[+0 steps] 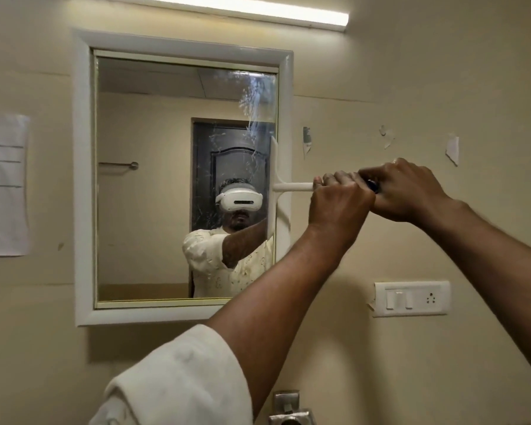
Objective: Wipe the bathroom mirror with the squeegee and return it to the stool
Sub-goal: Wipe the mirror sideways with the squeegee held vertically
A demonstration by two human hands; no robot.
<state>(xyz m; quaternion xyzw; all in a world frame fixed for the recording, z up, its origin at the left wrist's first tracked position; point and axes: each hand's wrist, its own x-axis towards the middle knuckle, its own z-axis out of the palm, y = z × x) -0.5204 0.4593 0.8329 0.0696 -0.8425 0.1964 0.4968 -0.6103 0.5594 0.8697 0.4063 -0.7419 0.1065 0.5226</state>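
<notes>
A white-framed mirror hangs on the cream wall, with soapy streaks on its upper right glass. The white squeegee stands with its blade vertical against the mirror's right edge and its handle pointing right. My left hand grips the handle near the blade. My right hand grips the handle's dark end, just behind the left hand. The stool is out of view.
A switch and socket plate sits on the wall at lower right. A paper notice hangs at the left. A tube light runs above the mirror. A metal fitting shows at the bottom edge.
</notes>
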